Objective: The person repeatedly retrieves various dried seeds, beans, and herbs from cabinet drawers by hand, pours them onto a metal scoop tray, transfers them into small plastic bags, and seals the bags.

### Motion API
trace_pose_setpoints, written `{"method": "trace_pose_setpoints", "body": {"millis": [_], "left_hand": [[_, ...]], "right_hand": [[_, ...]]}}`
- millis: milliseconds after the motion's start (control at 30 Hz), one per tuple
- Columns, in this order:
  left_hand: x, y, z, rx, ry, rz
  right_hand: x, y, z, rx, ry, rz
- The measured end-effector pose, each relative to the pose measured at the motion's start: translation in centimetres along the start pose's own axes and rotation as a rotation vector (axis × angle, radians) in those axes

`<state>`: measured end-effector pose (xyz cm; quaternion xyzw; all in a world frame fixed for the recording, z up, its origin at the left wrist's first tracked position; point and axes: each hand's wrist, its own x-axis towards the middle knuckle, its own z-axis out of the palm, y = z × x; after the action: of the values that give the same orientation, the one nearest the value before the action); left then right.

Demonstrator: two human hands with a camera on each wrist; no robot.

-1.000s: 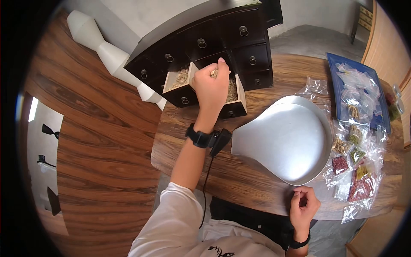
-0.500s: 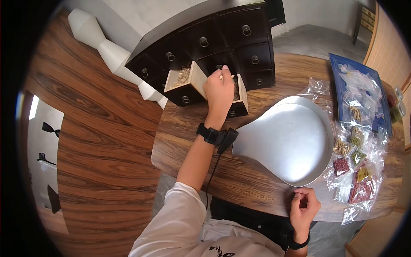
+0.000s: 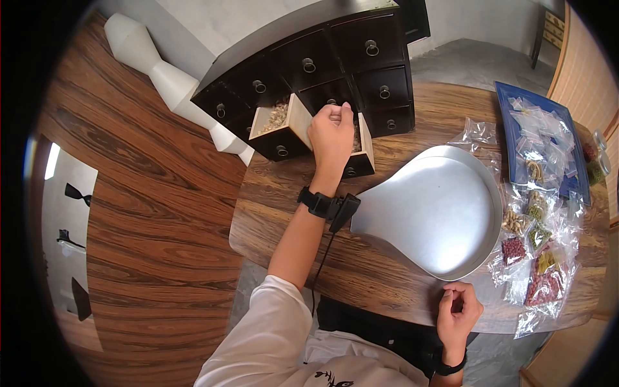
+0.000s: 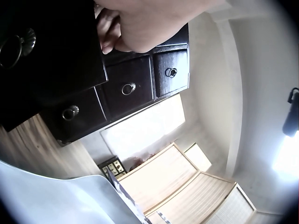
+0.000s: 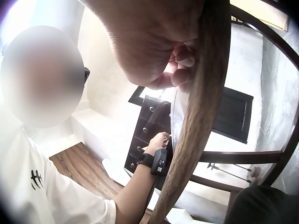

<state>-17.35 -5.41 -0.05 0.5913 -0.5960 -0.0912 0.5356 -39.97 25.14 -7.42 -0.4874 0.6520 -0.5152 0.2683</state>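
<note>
My left hand [image 3: 332, 142] has its fingers curled in a loose fist above a pulled-out lower drawer [image 3: 366, 148] of the dark cabinet [image 3: 258, 64]. Pale beige dried pieces showed in its grasp in the earlier head frames; the curled fingers now hide them. Left of the hand, another open drawer [image 3: 303, 122] holds beige dried pieces [image 3: 278, 117]. In the left wrist view, the fingers [image 4: 110, 35] bend close to the drawer fronts. My right hand [image 3: 459, 313] rests loosely curled at the table's front edge, just below a large metal scoop-shaped pan [image 3: 432, 206].
Clear bags of red, green and beige dried goods [image 3: 541, 258] lie to the pan's right. Behind them a blue tray [image 3: 506, 129] bears small plastic bags, with jars [image 3: 599, 161] beside it. A black cable [image 3: 320, 271] hangs from my left wrist camera.
My left hand has moved right, from beside the left open drawer to over the right one. Its fingers have closed over the pale pieces. The right hand stays put.
</note>
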Motion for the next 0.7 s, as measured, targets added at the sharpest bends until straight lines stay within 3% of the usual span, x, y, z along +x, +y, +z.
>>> {"method": "trace_pose_setpoints", "body": {"millis": [367, 433, 700], "left_hand": [[0.6, -0.2, 0.4, -0.162, -0.111, -0.125], [0.5, -0.3, 0.7, -0.298, -0.118, 0.001], [-0.7, 2.6, -3.6, -0.212, -0.247, 0.169]], "right_hand": [[0.0, -0.2, 0.0, -0.003, -0.001, 0.002], [0.0, -0.1, -0.1, 0.0, -0.01, 0.017], [-0.1, -0.1, 0.0, -0.014, -0.002, 0.009]]}}
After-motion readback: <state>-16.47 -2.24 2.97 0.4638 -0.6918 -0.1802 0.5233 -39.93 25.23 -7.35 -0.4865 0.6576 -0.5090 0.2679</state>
